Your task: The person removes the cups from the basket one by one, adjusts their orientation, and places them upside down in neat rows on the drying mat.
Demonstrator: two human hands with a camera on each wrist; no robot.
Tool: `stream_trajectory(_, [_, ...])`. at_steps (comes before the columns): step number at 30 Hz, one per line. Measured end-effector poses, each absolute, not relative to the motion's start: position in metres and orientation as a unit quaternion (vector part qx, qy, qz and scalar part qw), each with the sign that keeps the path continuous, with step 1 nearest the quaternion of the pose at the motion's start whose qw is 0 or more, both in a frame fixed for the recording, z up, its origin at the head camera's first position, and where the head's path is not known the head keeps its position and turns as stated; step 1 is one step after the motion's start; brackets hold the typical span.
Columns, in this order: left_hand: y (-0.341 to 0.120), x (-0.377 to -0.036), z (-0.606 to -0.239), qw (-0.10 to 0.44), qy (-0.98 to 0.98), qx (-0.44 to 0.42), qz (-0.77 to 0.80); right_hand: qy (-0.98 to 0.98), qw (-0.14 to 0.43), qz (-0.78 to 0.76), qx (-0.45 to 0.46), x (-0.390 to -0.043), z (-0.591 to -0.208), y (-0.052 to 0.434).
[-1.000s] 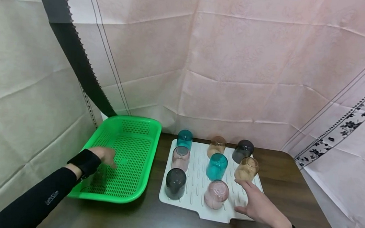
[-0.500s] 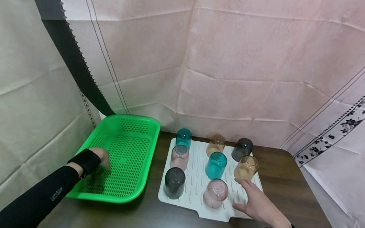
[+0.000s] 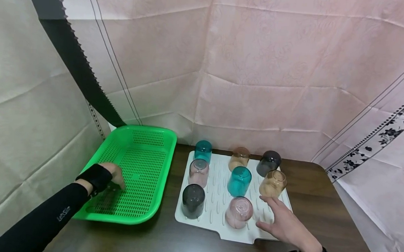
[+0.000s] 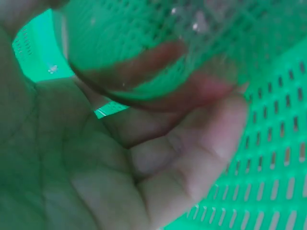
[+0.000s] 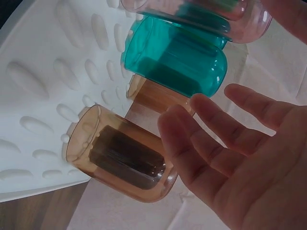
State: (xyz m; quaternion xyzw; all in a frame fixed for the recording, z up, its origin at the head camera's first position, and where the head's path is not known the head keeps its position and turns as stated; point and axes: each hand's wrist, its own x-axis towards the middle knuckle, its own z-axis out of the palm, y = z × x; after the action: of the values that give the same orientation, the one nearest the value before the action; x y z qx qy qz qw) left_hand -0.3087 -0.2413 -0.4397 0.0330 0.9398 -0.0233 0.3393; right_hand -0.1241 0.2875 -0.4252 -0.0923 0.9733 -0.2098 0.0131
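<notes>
In the left wrist view a see-through drinking glass [image 4: 139,48] lies within the curled fingers of my left hand [image 4: 158,158]; its tint is hard to tell against the green. That left hand [image 3: 114,174] is down inside the green plastic basket [image 3: 141,168], and from the head the glass is mostly hidden by it. My right hand [image 3: 287,223] hovers over the white draining tray [image 3: 215,203] with fingers loosely extended, holding nothing. Its fingertips are close to the front amber glass [image 3: 273,184]; in the right wrist view they are beside this amber glass [image 5: 124,153].
Upside-down glasses stand on the tray: front pink [image 3: 239,213], middle teal [image 3: 239,182], left dark grey [image 3: 193,202], left pink [image 3: 198,173], back teal [image 3: 203,150], back amber [image 3: 239,158] and back dark grey [image 3: 268,163]. A cloth [image 3: 260,68] hangs behind the brown table [image 3: 168,238].
In the basket, my left hand's fingers have bent down around the glass, and the hand has shifted only slightly. My right hand stays near the amber glass. The head view has moved a little.
</notes>
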Motion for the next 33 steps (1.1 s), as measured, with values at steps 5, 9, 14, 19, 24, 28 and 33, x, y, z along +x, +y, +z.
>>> stream_trajectory(5, [-0.232,-0.296,-0.417,0.344,0.937,0.047,0.035,0.973,0.013,-0.211,-0.091,-0.124,-0.426,0.288])
stream_trajectory(9, [-0.230,-0.292,-0.404,0.346,0.931,0.072,0.087,0.973,0.008,-0.212,-0.095,-0.123,-0.426,0.288])
stream_trajectory(14, [-0.229,-0.289,-0.390,0.337,0.928,0.097,0.126,0.972,-0.001,-0.216,-0.098,-0.123,-0.424,0.288])
stream_trajectory(19, [-0.227,-0.284,-0.379,0.320,0.923,0.122,0.177,0.971,-0.011,-0.213,-0.105,-0.121,-0.423,0.288])
stream_trajectory(24, [-0.224,-0.285,-0.374,0.283,0.925,0.163,0.195,0.972,-0.015,-0.212,-0.103,-0.120,-0.422,0.287])
stream_trajectory(28, [-0.222,-0.285,-0.373,0.229,0.928,0.197,0.216,0.972,-0.019,-0.210,-0.101,-0.120,-0.420,0.288])
stream_trajectory(33, [-0.217,-0.282,-0.367,0.158,0.923,0.221,0.272,0.972,-0.022,-0.209,-0.105,-0.120,-0.416,0.288])
